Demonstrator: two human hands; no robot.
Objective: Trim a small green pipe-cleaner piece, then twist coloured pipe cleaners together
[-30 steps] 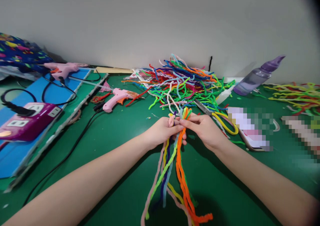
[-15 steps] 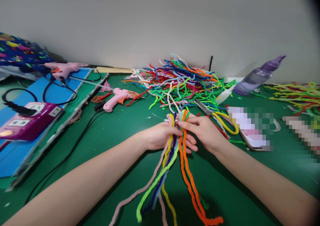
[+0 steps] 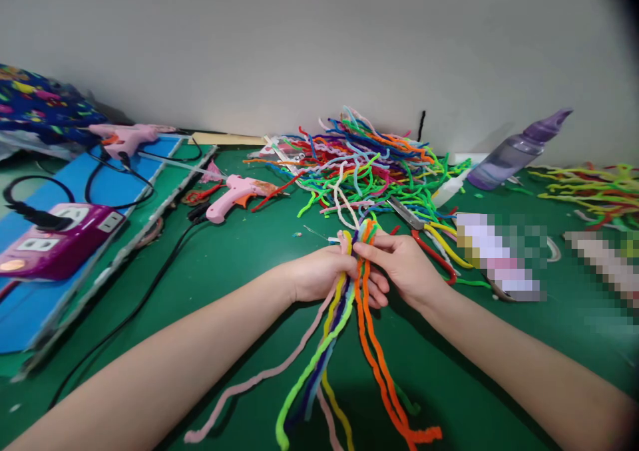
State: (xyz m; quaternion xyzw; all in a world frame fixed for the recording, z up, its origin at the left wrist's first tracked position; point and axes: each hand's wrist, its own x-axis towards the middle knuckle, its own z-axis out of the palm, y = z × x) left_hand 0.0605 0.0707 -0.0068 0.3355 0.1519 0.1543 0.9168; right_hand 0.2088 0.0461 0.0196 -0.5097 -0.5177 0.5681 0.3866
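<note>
My left hand (image 3: 324,271) is closed around a bundle of fuzzy pipe cleaners (image 3: 344,304) in pink, yellow, purple, light blue and lime green. Its thumb presses over the upper part of the strands. From the other side, my right hand (image 3: 399,261) pinches the orange pipe cleaners (image 3: 372,324), with some green behind them, just below their bent tops. The two hands touch or nearly touch at the middle. Long free ends hang down towards me and spread over the green table. Whatever joins the strands at the top is hidden by fingers.
A heap of mixed pipe cleaners (image 3: 364,165) lies by the wall, with scissors (image 3: 409,215) in front. Leftward are a pink glue gun (image 3: 237,195), its black cord and a purple power strip (image 3: 64,241). A purple bottle (image 3: 514,151) stands tilted-looking at right, near a phone (image 3: 499,258).
Both hands have shifted slightly and drawn a little closer together, still gripping the strands. The long pink end has swung left, and the orange strands sit slightly further left.
</note>
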